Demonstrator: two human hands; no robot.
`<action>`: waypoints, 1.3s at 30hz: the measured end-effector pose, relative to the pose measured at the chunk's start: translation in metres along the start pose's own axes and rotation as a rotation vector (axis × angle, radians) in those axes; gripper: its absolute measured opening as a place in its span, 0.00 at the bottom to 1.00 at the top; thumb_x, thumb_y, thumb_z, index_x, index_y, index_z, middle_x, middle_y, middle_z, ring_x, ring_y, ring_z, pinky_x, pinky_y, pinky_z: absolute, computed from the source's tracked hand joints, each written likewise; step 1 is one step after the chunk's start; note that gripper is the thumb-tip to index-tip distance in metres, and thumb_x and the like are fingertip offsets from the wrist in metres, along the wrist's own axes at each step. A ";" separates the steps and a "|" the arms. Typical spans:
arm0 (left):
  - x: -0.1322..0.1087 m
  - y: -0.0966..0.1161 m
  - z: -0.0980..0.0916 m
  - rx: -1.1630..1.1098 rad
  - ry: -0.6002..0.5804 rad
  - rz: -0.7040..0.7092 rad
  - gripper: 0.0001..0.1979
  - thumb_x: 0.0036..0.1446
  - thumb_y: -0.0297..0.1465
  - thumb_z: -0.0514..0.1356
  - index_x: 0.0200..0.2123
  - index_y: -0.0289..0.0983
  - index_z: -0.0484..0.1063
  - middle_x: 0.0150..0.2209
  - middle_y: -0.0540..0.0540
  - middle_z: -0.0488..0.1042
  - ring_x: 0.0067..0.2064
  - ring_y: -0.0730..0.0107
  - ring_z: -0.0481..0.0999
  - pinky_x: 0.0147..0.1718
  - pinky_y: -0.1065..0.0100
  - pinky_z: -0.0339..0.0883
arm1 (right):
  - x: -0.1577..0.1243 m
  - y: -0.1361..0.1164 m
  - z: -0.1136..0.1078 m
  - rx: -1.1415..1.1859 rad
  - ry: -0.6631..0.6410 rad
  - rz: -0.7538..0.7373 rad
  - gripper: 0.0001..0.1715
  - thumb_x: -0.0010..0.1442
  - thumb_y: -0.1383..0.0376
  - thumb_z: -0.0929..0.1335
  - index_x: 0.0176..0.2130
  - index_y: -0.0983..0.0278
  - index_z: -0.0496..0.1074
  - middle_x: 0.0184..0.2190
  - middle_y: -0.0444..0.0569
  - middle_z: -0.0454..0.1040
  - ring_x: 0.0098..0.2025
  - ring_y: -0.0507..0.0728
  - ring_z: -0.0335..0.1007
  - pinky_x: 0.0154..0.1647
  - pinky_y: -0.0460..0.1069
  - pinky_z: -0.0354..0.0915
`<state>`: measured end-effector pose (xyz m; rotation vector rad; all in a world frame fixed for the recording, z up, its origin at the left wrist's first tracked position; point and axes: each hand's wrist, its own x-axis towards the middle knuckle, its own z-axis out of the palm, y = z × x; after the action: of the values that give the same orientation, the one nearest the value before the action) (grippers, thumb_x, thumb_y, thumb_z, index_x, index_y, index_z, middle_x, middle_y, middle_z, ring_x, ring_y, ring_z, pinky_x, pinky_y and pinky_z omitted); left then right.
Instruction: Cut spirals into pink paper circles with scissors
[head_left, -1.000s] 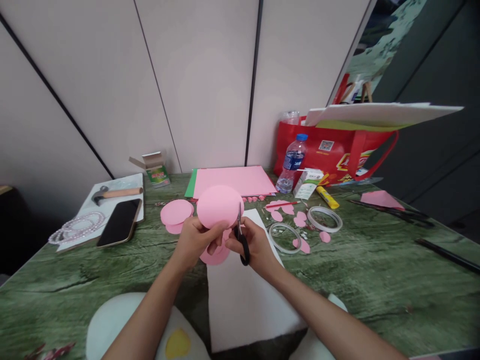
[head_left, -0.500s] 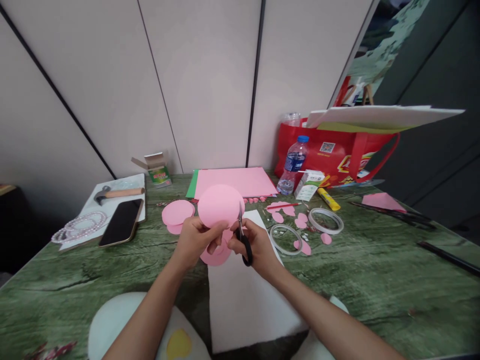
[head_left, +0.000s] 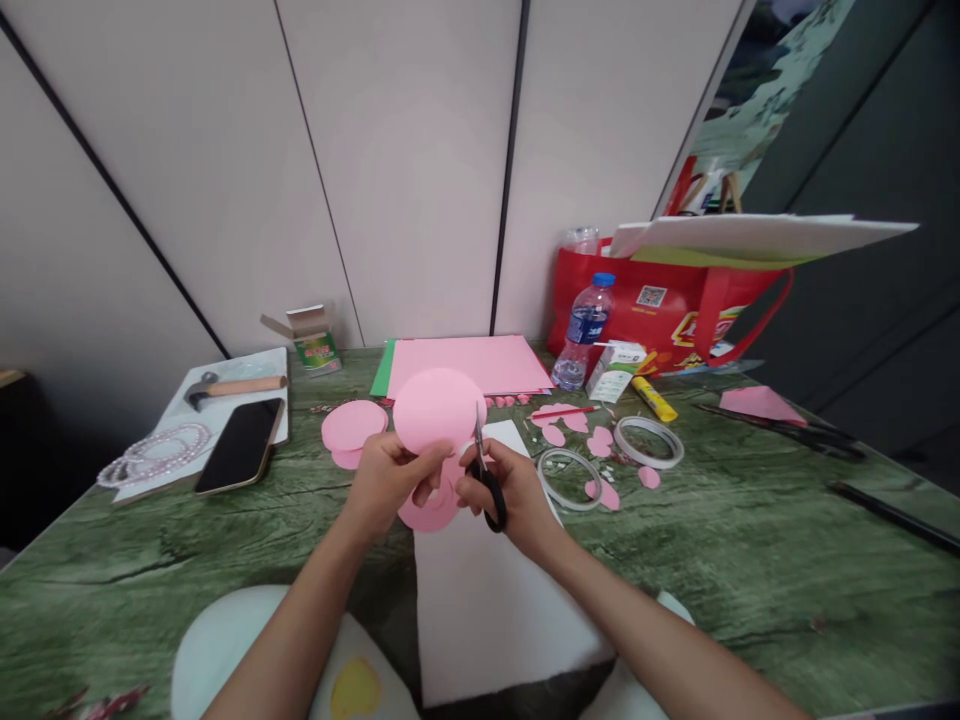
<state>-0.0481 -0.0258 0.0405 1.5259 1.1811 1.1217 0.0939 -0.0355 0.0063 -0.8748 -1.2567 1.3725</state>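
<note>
A round pink paper disc (head_left: 438, 410) is pinched at its lower edge by my left hand (head_left: 390, 482). My right hand (head_left: 514, 492) grips black-handled scissors (head_left: 491, 490), whose blades point up at the disc's right edge. Beneath my hands, more pink paper (head_left: 429, 510) lies at the top of a white sheet (head_left: 495, 610). To the left of my left hand, several pink discs (head_left: 354, 425) lie overlapping on the green table. Small pink paper pieces (head_left: 553, 435) are scattered to the right of my right hand.
Pink sheets (head_left: 472, 362) lie at the back. Two tape rolls (head_left: 649, 442), a glue stick (head_left: 655, 398), a bottle (head_left: 586, 335), a small carton (head_left: 615, 370) and a red bag (head_left: 652, 310) stand or lie right. A phone (head_left: 241, 445), hammer (head_left: 240, 386) and beads (head_left: 154, 455) are left.
The whole view has shifted very slightly. Both hands, the disc and the scissors keep nearly the same positions relative to each other.
</note>
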 end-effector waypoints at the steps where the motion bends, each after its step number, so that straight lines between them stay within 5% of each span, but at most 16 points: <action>1: 0.000 0.000 0.000 -0.014 0.001 0.003 0.18 0.48 0.34 0.59 0.11 0.33 0.63 0.10 0.53 0.62 0.12 0.82 0.59 0.13 0.76 0.52 | 0.000 0.000 0.000 0.003 -0.001 0.004 0.17 0.41 0.59 0.72 0.28 0.63 0.62 0.14 0.37 0.64 0.15 0.47 0.58 0.16 0.43 0.56; 39: 0.000 -0.006 -0.001 0.003 0.014 -0.035 0.18 0.46 0.35 0.60 0.11 0.33 0.60 0.09 0.55 0.59 0.12 0.83 0.55 0.11 0.77 0.48 | 0.002 0.003 -0.002 0.015 -0.015 -0.046 0.21 0.38 0.60 0.73 0.30 0.62 0.61 0.17 0.37 0.63 0.19 0.47 0.56 0.20 0.44 0.54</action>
<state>-0.0505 -0.0245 0.0355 1.4961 1.2153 1.1096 0.0952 -0.0325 0.0030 -0.8214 -1.2692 1.3530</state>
